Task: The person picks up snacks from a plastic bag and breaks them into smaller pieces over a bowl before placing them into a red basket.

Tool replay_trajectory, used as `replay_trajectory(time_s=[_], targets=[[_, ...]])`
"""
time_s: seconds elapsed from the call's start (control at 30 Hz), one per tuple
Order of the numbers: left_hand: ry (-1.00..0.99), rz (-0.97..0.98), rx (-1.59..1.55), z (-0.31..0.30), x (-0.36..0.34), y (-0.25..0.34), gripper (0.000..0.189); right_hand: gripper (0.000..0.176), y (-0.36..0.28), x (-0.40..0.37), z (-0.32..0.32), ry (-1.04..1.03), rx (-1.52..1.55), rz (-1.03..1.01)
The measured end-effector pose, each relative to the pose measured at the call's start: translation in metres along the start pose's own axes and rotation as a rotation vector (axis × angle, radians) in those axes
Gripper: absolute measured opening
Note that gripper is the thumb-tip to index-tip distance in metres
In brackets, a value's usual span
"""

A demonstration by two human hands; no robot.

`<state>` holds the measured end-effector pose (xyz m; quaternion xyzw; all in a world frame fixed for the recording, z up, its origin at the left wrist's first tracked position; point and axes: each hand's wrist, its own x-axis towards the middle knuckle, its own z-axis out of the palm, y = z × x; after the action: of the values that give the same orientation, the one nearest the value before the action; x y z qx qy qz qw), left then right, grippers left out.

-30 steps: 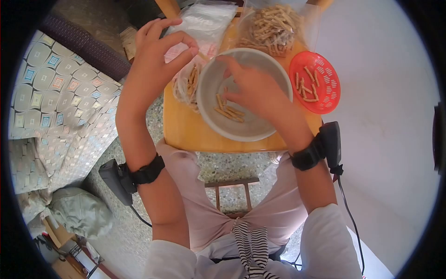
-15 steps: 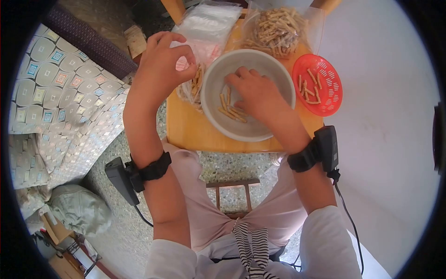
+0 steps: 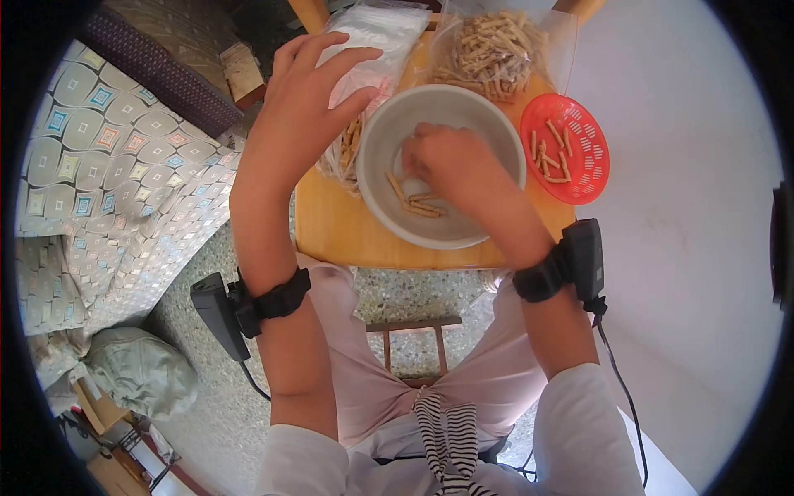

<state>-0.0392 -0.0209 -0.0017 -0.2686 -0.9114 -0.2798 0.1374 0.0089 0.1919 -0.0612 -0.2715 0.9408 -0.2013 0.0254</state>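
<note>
My right hand (image 3: 453, 161), curled, grip hidden, is nearer the sticks (image 3: 422, 211), mostly crosswise, just lower left inside the bowl (image 3: 442, 240); my left hand (image 3: 299, 107), upper left, spreads wide.

Looking like smooth, matt plastic on the grey bowl (image 3: 447, 103), and glossier plastic on the red basket (image 3: 589, 142). Shining softly as smooth wood on the yellow seat (image 3: 351, 236). Catching light as thin, crinkled, glossy plastic on the clear bag (image 3: 564, 50). Appearing rough and matt on the brown sticks (image 3: 500, 51). Folding as matt cloth on the patterned cover (image 3: 99, 186). Looking stone-like on the floor (image 3: 405, 293)
</note>
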Motion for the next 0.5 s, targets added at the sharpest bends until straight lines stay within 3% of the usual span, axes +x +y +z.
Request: replay_trajectory(time_s=[0.2,0.27,0.5], targets=[[-0.051,0.086,0.095,0.001,-0.001,0.002,0.030,0.010,-0.022,0.011,-0.034,0.358,0.118,0.029],[-0.054,0.106,0.049,0.000,0.002,0.002,0.027,0.008,-0.020,0.013,-0.039,0.539,0.187,-0.106],[-0.025,0.146,-0.010,-0.004,0.009,0.008,0.022,0.014,-0.021,0.013,-0.044,0.667,0.359,0.018]])
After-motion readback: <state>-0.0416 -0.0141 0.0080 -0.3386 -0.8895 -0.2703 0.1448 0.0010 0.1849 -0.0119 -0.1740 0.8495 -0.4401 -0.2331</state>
